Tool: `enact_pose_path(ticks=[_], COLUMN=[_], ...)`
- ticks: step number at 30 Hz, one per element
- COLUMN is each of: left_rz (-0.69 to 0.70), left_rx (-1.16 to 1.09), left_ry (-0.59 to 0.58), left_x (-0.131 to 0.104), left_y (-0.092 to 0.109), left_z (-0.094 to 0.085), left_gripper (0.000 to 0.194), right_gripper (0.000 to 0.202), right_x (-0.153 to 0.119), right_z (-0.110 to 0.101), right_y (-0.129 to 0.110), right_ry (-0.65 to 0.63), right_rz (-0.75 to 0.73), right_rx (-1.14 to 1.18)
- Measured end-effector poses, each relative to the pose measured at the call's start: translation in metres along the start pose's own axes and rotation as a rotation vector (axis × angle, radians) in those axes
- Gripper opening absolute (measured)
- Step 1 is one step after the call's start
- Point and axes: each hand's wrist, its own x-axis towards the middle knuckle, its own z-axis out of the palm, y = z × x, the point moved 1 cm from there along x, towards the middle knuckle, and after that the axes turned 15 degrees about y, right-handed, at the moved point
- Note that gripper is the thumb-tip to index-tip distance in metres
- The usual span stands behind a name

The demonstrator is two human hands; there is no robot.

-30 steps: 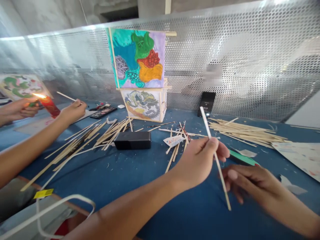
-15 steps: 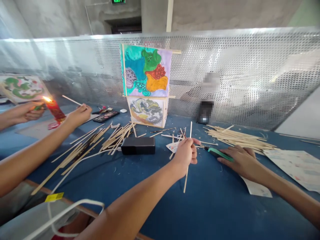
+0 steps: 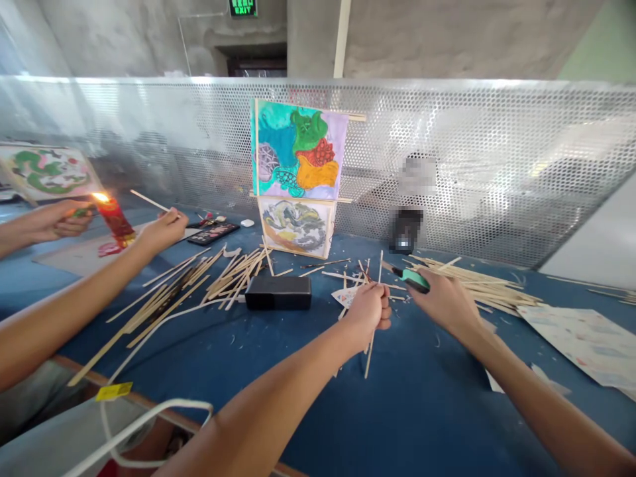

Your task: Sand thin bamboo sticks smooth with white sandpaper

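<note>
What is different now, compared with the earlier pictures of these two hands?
The right hand has taken hold of the tool with green-and-black handles, which lay on the blue table, and moved it left. The left hand has shifted left too; its thin pale wooden stick stands more upright. Unchanged: that hand's grip, the black rectangular box, the lit red candle.

The sticks (image 3: 489, 289) are matt wood; 1 box (image 3: 278, 293), smooth plastic; the screen (image 3: 497, 172), shiny metal; the wall (image 3: 447, 40), rough.
</note>
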Motion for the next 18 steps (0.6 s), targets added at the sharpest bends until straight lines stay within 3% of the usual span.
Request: enact_pose_path(ticks=[7, 15, 18], left_rz=[-0.009, -0.028, -0.021], left_rx=[0.05, 0.116, 0.12], left_ry=[0.01, -0.016, -0.022], left_x=[-0.001, -0.016, -0.022], left_y=[-0.005, -0.011, -0.011], left_z=[0.0, 0.007, 0.007], left_gripper=[0.038, 0.037, 0.037], right_gripper=[0.027, 0.035, 0.031], right_x=[-0.016, -0.009, -0.01], right_z=[0.011, 0.0, -0.001], right_y=[0.002, 0.007, 0.008], right_ry=[-0.096, -0.1, -0.118], right_rz=[-0.093, -0.035, -0.076], right_rx=[-0.18, -0.291, -0.27])
